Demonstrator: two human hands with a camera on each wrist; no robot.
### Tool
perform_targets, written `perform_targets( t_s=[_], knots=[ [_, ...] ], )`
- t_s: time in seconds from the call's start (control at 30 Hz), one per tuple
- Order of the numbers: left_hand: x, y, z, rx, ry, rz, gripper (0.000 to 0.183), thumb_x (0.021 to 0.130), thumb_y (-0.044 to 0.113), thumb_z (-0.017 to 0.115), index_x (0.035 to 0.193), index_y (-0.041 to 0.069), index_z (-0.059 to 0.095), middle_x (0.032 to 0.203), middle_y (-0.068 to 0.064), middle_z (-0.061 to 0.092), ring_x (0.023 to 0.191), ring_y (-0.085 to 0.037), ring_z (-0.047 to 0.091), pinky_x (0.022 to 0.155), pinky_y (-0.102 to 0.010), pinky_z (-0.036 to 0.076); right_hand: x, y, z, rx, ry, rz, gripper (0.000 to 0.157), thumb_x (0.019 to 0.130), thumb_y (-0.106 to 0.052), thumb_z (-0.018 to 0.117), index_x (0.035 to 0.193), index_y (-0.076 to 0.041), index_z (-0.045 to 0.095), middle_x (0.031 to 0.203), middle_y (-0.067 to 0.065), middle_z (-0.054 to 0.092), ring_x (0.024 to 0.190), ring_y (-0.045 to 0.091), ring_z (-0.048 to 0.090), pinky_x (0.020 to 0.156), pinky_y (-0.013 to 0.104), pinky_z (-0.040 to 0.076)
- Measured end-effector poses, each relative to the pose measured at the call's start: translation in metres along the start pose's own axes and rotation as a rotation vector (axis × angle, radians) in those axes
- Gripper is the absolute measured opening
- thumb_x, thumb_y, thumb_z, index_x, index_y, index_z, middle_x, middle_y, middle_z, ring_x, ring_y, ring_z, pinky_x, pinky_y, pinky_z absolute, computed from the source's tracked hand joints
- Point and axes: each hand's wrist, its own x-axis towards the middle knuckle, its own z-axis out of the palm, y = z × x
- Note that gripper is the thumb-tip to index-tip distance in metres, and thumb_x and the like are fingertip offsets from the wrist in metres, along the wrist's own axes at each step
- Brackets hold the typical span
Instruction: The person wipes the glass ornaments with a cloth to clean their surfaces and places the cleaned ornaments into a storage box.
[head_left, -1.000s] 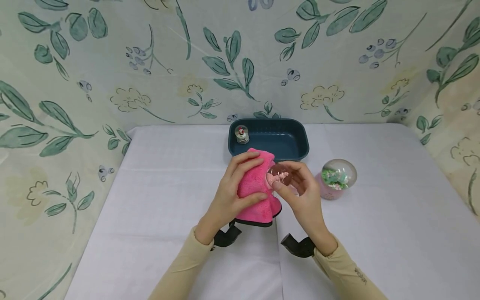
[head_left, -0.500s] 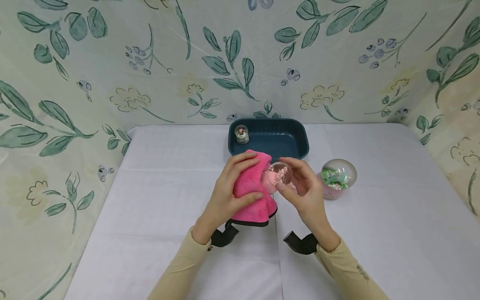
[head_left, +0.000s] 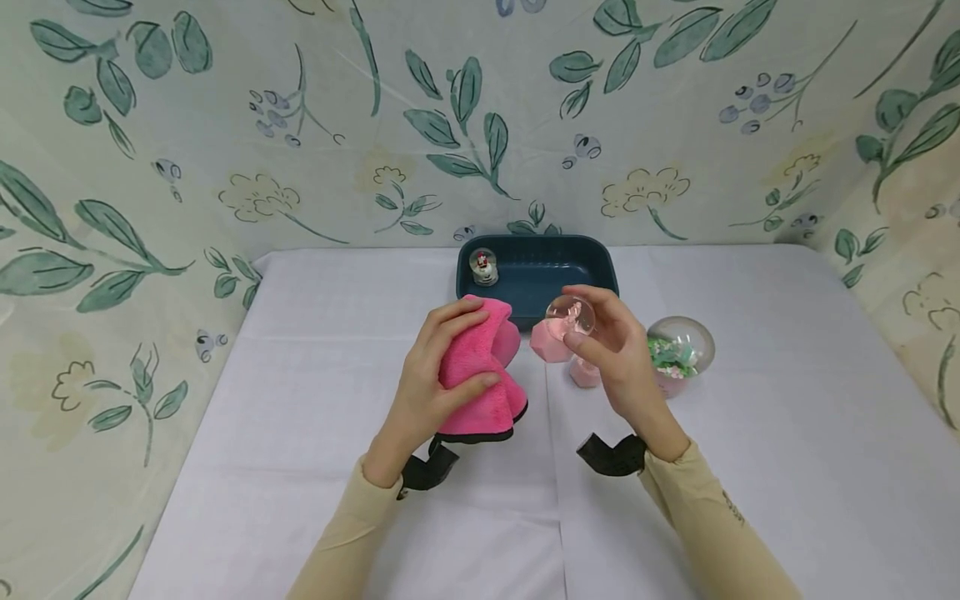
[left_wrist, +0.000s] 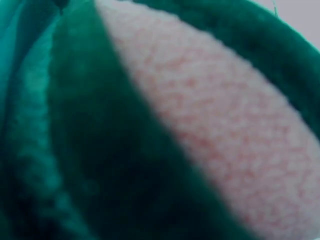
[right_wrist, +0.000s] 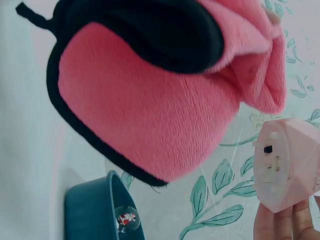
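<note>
My left hand grips a folded pink cloth with black edging. In my right hand, fingers and thumb pinch the clear dome of a small snow globe with a faceted pink base and a pink figure inside. The globe is held up, apart from the cloth. In the right wrist view, the underside of the globe's base shows a small black switch, and the cloth hangs beside it. Blurred green and pinkish surfaces fill the left wrist view.
A dark blue tray stands at the back, with a small Santa snow globe in its left end. A larger snow globe sits right of my right hand. Another pink faceted object is on the white table, partly hidden.
The pink snow globe has come out of the cloth and moved up and slightly right with my right hand. My left hand and the cloth have shifted left.
</note>
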Motion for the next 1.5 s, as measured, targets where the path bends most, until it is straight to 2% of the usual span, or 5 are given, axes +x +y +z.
perform_targets(
  t_s=[0.27,0.53,0.8,1.17,1.5],
  knots=[
    [-0.002,0.001,-0.002,0.004,-0.005,-0.027,0.063,0.076,0.008,0.079,0.132,0.005,0.051,0.140,-0.009,0.043,0.128,-0.024,0.041,0.086,-0.037,0.052,0.024,0.009,-0.010,-0.018,-0.003,0.053,0.038,0.088,0.004,0.057,0.126,0.000,0.053,0.115,0.013,0.059,0.113,0.028,0.052,0.097,0.030,0.043],
    [-0.003,0.002,-0.003,0.011,-0.008,-0.042,0.065,0.074,0.001,0.079,0.132,0.005,0.051,0.140,-0.008,0.043,0.127,-0.024,0.041,0.087,-0.036,0.052,0.044,0.017,-0.014,-0.065,-0.007,0.107,0.036,0.090,-0.005,0.062,0.125,-0.005,0.056,0.117,0.011,0.060,0.114,0.026,0.052,0.098,0.030,0.043],
    [-0.005,0.000,-0.003,0.022,-0.014,-0.043,0.064,0.075,0.005,0.079,0.133,0.005,0.051,0.139,-0.009,0.043,0.127,-0.024,0.041,0.086,-0.037,0.052,0.071,0.027,-0.016,-0.116,0.035,0.178,0.042,0.088,-0.011,0.066,0.128,-0.003,0.055,0.121,0.009,0.057,0.114,0.025,0.050,0.095,0.031,0.043],
    [-0.007,-0.002,-0.003,0.017,-0.022,-0.047,0.064,0.075,0.004,0.078,0.133,0.006,0.051,0.140,-0.008,0.042,0.128,-0.024,0.040,0.087,-0.036,0.052,0.105,0.052,-0.022,-0.198,0.046,0.260,0.050,0.087,-0.017,0.068,0.133,-0.005,0.053,0.127,0.009,0.054,0.117,0.022,0.048,0.098,0.039,0.039],
    [-0.010,-0.005,-0.002,0.021,-0.022,-0.051,0.065,0.074,0.004,0.079,0.132,0.005,0.051,0.139,-0.009,0.043,0.127,-0.024,0.041,0.086,-0.037,0.052,0.120,0.081,-0.027,-0.246,0.059,0.305,0.046,0.089,-0.015,0.068,0.131,-0.004,0.053,0.121,0.008,0.055,0.109,0.020,0.051,0.092,0.035,0.042]
  ],
)
